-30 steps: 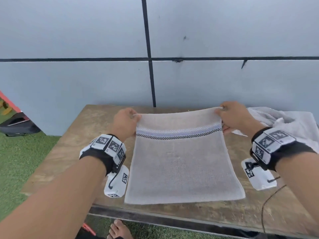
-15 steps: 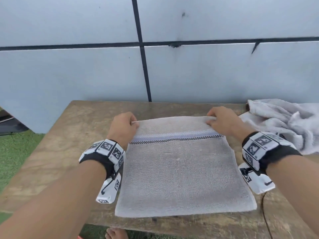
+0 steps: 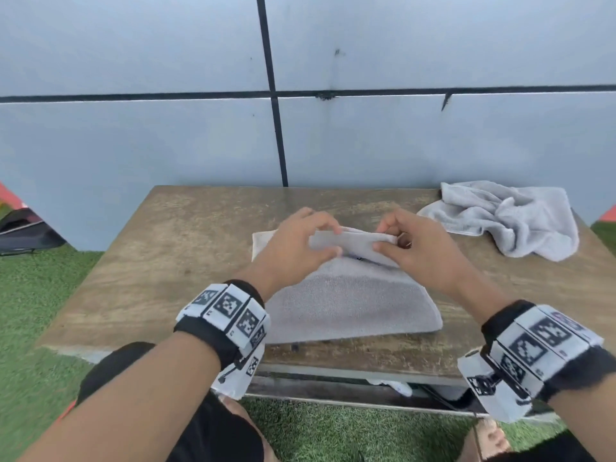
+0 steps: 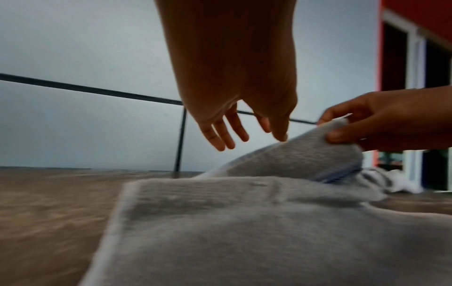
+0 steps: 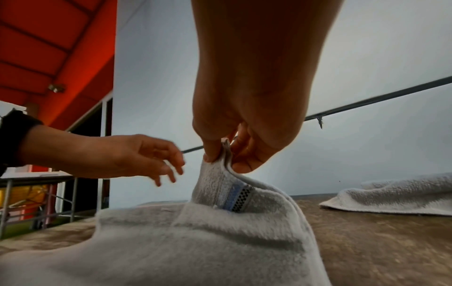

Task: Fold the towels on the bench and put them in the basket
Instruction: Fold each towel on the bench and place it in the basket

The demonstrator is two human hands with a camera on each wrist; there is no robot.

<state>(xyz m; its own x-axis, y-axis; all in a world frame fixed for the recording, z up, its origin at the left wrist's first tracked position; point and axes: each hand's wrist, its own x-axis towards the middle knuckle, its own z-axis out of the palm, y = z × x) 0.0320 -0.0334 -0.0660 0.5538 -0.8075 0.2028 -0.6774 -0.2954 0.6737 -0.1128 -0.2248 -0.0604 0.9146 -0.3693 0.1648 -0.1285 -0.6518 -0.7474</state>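
Note:
A grey towel (image 3: 350, 301) with a blue and checked band lies folded on the wooden bench (image 3: 166, 261). My right hand (image 3: 383, 238) pinches its far edge between thumb and fingers and holds that part lifted off the towel, as the right wrist view shows (image 5: 220, 160). My left hand (image 3: 335, 240) hovers just left of it with fingers spread. In the left wrist view only the left hand's (image 4: 249, 135) thumb tip reaches the raised edge of the towel (image 4: 244, 222). No basket is in view.
A second grey towel (image 3: 513, 218) lies crumpled at the bench's far right corner. A grey panelled wall (image 3: 400, 145) stands right behind the bench. Green turf (image 3: 40, 295) surrounds it, with a black object (image 3: 26, 231) at the far left.
Both hands came in from the towel's far corners toward its middle. The left hand let go of its corner. The right hand lifted its part of the edge.

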